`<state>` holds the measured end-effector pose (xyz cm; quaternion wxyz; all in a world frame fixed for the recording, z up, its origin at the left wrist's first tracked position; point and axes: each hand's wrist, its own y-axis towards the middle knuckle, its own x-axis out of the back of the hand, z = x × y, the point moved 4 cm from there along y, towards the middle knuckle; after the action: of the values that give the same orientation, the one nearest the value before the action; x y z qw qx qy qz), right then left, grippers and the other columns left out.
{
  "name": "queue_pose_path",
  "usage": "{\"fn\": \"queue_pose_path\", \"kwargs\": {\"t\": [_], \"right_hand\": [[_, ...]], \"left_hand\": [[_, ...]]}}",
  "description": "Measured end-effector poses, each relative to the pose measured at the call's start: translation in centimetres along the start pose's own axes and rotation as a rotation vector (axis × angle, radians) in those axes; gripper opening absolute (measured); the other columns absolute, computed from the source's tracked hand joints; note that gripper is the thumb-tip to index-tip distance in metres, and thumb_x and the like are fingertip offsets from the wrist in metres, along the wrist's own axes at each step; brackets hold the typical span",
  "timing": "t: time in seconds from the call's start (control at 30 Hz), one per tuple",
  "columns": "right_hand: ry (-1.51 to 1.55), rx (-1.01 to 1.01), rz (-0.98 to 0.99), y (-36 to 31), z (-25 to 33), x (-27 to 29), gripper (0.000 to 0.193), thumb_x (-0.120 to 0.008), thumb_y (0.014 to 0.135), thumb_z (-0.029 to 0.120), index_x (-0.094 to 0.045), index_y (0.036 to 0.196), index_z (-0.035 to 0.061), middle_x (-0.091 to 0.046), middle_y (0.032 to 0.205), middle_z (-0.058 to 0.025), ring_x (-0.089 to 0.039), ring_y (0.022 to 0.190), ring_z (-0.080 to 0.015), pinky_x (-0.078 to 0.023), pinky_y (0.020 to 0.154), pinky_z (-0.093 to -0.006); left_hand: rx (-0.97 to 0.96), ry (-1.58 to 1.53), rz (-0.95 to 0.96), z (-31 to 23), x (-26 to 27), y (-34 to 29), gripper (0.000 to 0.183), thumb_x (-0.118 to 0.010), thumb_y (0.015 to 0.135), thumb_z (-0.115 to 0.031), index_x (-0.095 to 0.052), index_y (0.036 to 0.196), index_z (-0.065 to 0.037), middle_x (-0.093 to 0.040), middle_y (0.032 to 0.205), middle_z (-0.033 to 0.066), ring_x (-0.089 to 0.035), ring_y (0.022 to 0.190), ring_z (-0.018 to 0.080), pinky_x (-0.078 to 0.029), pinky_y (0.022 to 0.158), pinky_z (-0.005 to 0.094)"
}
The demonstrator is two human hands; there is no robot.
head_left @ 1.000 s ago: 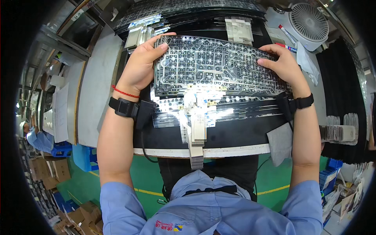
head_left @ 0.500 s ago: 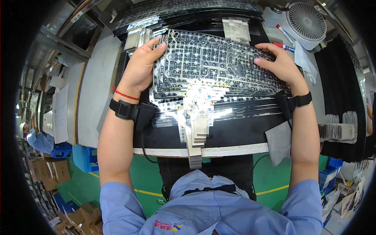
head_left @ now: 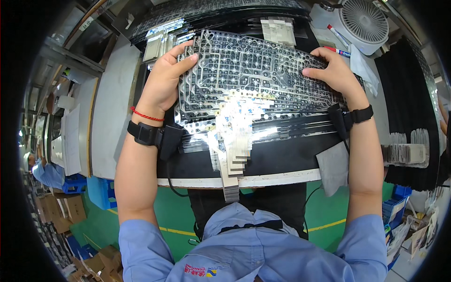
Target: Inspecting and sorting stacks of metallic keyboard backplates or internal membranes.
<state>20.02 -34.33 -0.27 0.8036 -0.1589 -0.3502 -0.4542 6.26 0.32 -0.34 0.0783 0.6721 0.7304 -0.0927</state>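
Note:
A fanned stack of clear keyboard membrane sheets (head_left: 256, 66), printed with dark dots and silvery tracks, is held tilted above the table. My left hand (head_left: 168, 73) grips its left edge, thumb on top and fingers behind. At the upper right edge, my right hand (head_left: 334, 73) holds the sheets between thumb and fingers, the fingertips partly hidden behind. The pale connector tails (head_left: 235, 136) hang toward me in an overlapping bundle, some reaching past the table's front edge. More membrane sheets (head_left: 291, 127) lie beneath on the black surface.
Another stack of membrane sheets (head_left: 216, 21) lies at the back. A white fan (head_left: 364, 21), markers (head_left: 337, 50) and a white cloth (head_left: 364, 70) are at the back right. A grey cloth (head_left: 333, 169) hangs over the front edge. Dark sheets with pale tails (head_left: 406, 155) lie right.
The sheets are fanned a little wider at the left edge, where my left hand has shifted slightly left. My right hand keeps its hold; the whole view has shifted slightly.

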Motion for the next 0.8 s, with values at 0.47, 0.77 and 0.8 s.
{"fn": "queue_pose_path", "kwargs": {"t": [0.47, 0.77, 0.8], "right_hand": [[0.079, -0.014, 0.015, 0.0, -0.6, 0.8, 0.041, -0.085, 0.076, 0.019, -0.066, 0.107, -0.0007, -0.067, 0.099, -0.0039, -0.06, 0.095, -0.0135, -0.048, 0.088, -0.0288], [0.032, -0.024, -0.009, 0.1, -1.6, 1.1, 0.052, -0.084, 0.077, 0.019, -0.064, 0.12, -0.0019, -0.067, 0.111, -0.0071, -0.061, 0.102, -0.0146, -0.048, 0.092, -0.0292], [0.036, -0.032, -0.026, 0.1, -1.8, 1.2, 0.051, -0.084, 0.078, 0.02, -0.064, 0.12, -0.002, -0.067, 0.111, -0.007, -0.062, 0.102, -0.0144, -0.048, 0.091, -0.029]], "left_hand": [[-0.032, -0.051, 0.069, 0.4, 0.3, 0.3, 0.037, -0.056, 0.099, -0.004, -0.052, 0.135, 0.002, -0.07, 0.115, 0.0099, -0.068, 0.097, 0.0138, -0.057, 0.086, 0.0279], [-0.068, -0.017, -0.042, 1.1, 0.4, 0.7, 0.025, -0.065, 0.095, -0.007, -0.064, 0.119, -0.002, -0.072, 0.105, 0.0079, -0.07, 0.09, 0.0121, -0.058, 0.08, 0.0255], [-0.07, 0.008, -0.069, 1.1, 0.3, 0.8, 0.024, -0.066, 0.095, -0.007, -0.064, 0.118, -0.002, -0.072, 0.104, 0.0079, -0.07, 0.089, 0.0121, -0.058, 0.079, 0.0255]]}}
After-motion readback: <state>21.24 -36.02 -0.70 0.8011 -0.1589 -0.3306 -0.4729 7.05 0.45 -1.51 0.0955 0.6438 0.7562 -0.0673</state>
